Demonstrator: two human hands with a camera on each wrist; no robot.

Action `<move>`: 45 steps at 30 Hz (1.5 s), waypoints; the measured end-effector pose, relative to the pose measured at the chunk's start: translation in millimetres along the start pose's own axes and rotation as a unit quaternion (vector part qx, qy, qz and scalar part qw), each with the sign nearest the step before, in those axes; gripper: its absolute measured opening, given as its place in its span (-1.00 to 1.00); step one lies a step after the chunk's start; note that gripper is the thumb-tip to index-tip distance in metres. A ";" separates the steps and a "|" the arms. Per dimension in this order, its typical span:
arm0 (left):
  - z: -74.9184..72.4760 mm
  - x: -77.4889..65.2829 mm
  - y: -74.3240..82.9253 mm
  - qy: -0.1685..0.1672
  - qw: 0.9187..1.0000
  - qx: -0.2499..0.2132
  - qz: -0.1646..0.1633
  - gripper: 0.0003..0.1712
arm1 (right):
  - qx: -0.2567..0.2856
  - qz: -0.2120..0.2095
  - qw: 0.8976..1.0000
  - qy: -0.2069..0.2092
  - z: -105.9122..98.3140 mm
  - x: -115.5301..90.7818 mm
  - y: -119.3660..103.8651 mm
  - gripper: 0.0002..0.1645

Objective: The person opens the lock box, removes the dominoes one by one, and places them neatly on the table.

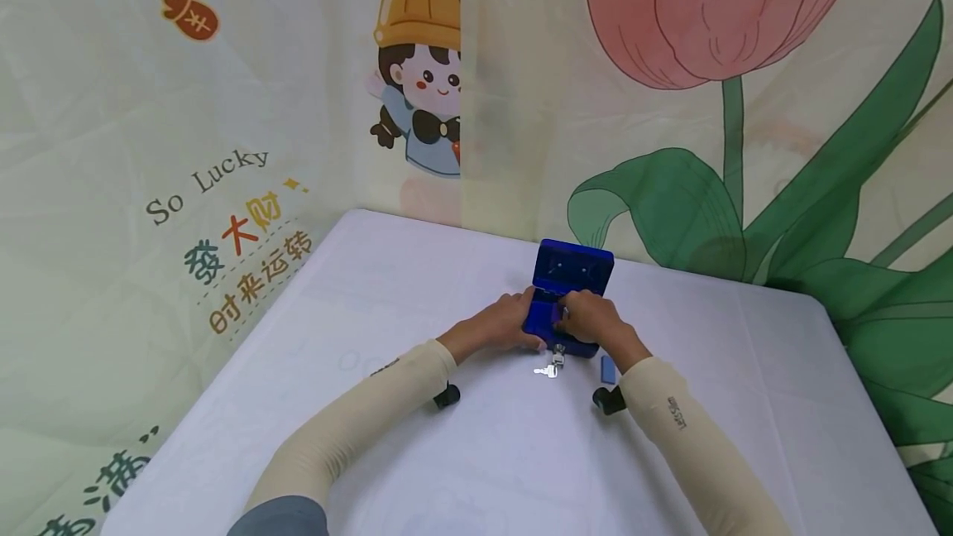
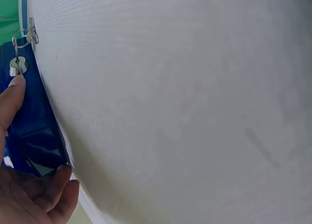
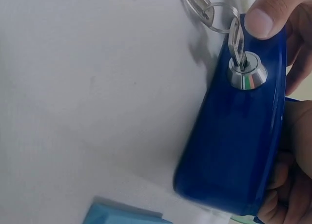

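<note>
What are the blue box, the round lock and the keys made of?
Blue box: maybe painted metal, glossy and smooth with bright reflections, though shiny plastic could look like that. Round lock: looks like polished metal, because it's silvery and mirrors little coloured stripes. Keys: probably metal too, silvery grey with a soft shine.

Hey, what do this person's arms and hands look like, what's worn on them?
Cream sleeves with small dark lettering cover both forearms, with grey-blue fabric above the left one. A black device shows below each forearm. The left hand and right hand are gloveless.
</note>
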State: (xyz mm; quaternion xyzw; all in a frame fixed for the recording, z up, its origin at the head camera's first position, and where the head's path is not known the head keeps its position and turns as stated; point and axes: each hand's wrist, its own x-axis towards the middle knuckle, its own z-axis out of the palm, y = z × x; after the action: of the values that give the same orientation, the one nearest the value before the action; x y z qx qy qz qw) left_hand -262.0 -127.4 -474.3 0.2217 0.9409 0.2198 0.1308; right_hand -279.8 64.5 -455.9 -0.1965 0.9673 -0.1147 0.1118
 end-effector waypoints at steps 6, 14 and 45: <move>0.9 0.0 -0.8 0.000 1.000 0.000 0.003 0.25 | -0.016 -0.026 0.999 0.022 0.7 0.5 -5.2 -0.65; 1.5 0.1 -2.3 0.006 1.000 0.003 0.010 0.25 | -0.020 -0.048 0.998 0.037 6.7 3.9 -9.9 -0.61; 3.8 2.8 -5.8 0.013 0.999 0.023 0.023 0.21 | 0.000 -0.045 0.998 0.044 17.8 9.4 -26.4 -0.51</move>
State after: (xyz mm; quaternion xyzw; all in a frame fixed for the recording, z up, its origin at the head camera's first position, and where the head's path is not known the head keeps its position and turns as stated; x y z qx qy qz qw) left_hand -265.2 -129.4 -480.7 0.2436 0.9421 0.2036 0.1079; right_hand -274.2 33.9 -467.3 -0.2343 0.9615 -0.1285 0.0640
